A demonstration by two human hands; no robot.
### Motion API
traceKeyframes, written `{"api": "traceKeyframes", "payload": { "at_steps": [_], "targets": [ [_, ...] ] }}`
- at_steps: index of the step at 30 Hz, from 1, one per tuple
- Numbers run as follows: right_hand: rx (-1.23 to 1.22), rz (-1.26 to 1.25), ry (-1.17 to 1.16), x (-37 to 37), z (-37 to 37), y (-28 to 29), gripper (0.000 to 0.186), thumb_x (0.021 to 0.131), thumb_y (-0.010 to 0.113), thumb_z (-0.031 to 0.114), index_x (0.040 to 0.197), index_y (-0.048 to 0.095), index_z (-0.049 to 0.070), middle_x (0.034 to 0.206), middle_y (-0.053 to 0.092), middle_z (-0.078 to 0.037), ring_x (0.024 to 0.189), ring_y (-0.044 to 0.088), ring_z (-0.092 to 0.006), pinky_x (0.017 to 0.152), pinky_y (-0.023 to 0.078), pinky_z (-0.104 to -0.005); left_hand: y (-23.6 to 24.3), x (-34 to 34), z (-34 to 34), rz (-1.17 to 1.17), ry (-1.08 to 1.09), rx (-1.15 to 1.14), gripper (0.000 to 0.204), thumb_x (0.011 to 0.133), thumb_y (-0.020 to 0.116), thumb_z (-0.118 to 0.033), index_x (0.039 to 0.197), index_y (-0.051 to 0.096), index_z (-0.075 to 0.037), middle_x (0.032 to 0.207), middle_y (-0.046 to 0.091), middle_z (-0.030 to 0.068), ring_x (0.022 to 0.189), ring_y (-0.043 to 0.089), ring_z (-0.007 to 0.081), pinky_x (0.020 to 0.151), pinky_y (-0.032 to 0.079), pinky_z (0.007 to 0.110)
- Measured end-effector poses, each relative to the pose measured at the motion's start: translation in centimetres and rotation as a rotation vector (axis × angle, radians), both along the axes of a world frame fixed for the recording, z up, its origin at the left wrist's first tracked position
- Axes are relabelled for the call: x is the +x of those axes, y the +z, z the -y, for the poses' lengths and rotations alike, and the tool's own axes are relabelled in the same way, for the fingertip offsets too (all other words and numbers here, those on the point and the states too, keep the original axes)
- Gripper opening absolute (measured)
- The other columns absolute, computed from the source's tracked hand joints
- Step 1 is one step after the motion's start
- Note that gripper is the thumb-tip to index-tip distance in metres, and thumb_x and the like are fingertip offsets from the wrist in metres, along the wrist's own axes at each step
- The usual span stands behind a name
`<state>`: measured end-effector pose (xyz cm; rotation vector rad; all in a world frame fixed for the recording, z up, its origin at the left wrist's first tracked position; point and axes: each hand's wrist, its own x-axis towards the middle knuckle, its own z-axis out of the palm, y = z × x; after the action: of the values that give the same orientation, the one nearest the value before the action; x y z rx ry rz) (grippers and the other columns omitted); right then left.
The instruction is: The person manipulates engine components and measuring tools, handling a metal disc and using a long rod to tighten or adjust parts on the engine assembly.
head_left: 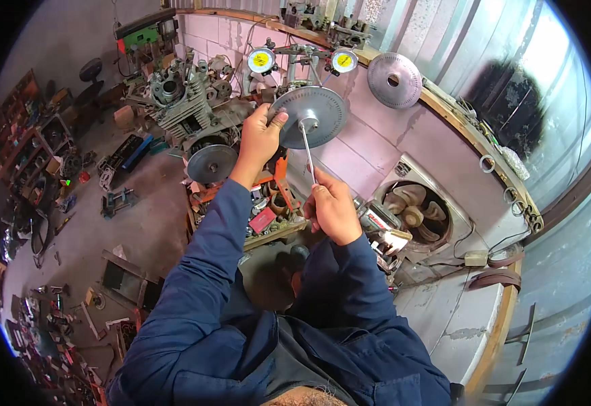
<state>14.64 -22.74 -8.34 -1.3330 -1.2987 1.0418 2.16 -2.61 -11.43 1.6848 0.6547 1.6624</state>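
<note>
My left hand (260, 139) grips the left edge of an upright grey graduated metal disc (324, 108), its thumb on the face. My right hand (331, 203) is closed on a long slim metal tool (309, 152), which reaches up to the hub (308, 124) at the disc's centre. Above the disc two yellow-faced dial gauges (261, 60) sit on a metal bracket. A finned engine block (180, 101) stands behind my left hand, and a second, plain metal disc (212, 164) hangs below it.
An orange-framed tray of parts (273, 229) is below my hands. Another graduated disc (382, 78) rests on the wall ledge at right, above a fan (412, 214). Tools and machine parts (49, 318) lie scattered on the floor at left, near a green machine (140, 39).
</note>
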Motion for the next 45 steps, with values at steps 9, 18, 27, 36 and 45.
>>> {"api": "traceKeyframes", "payload": {
  "at_steps": [9, 18, 27, 36, 45],
  "targets": [
    [-0.067, -1.407, 0.291, -0.3, -1.2, -1.8, 0.037, 0.110, 0.044, 0.035, 0.118, 0.059, 0.003, 0.059, 0.050, 0.002, 0.037, 0.040, -0.0105, 0.039, 0.040, -0.0268, 0.3, 0.8, 7.8, 0.215, 0.551, -0.051, 0.028, 0.097, 0.072, -0.023, 0.107, 0.064, 0.002, 0.095, 0.065, 0.0090, 0.086, 0.064, 0.0216, 0.076, 0.052, 0.033],
    [0.529, 0.258, -0.372, -1.7, 0.5, -2.2, 0.034, 0.101, 0.064, 0.026, 0.081, 0.064, 0.000, 0.060, 0.062, -0.008, 0.046, 0.055, -0.0159, 0.046, 0.041, -0.0307, 0.3, 0.0, 10.0, 0.399, -0.775, -0.883, 0.023, 0.100, 0.066, -0.019, 0.113, 0.068, 0.000, 0.103, 0.074, 0.0142, 0.094, 0.073, 0.0260, 0.085, 0.062, 0.040],
    [0.985, 0.814, -0.328, 0.0, 2.6, -2.8, 0.033, 0.080, 0.081, 0.007, 0.110, 0.069, -0.001, 0.095, 0.066, -0.011, 0.080, 0.065, -0.0268, 0.069, 0.054, -0.0375, 1.2, -0.2, 10.1, 0.262, -0.688, -0.960, 0.027, 0.094, 0.076, -0.033, 0.097, 0.069, -0.006, 0.084, 0.071, 0.0035, 0.061, 0.062, 0.0060, 0.045, 0.047, 0.020],
    [0.760, 0.642, -0.577, -1.2, 3.4, -0.9, 0.016, 0.091, 0.070, 0.015, 0.082, 0.061, 0.005, 0.070, 0.059, -0.014, 0.063, 0.062, -0.0312, 0.058, 0.050, -0.0432, 2.7, 1.1, 7.1, -0.082, 0.589, 0.193, 0.028, 0.095, 0.076, -0.025, 0.108, 0.068, -0.002, 0.092, 0.070, 0.0064, 0.083, 0.064, 0.0158, 0.077, 0.051, 0.031],
    [0.740, 0.613, -0.536, -0.6, 1.5, -2.9, 0.032, 0.098, 0.061, 0.020, 0.071, 0.056, 0.003, 0.063, 0.054, -0.009, 0.053, 0.056, -0.0293, 0.052, 0.047, -0.0423, 0.2, 0.2, -1.8, 0.040, 0.009, -0.081, 0.033, 0.107, 0.059, -0.027, 0.116, 0.066, 0.003, 0.100, 0.068, 0.0030, 0.092, 0.059, 0.0103, 0.084, 0.048, 0.028]
  ]
}}
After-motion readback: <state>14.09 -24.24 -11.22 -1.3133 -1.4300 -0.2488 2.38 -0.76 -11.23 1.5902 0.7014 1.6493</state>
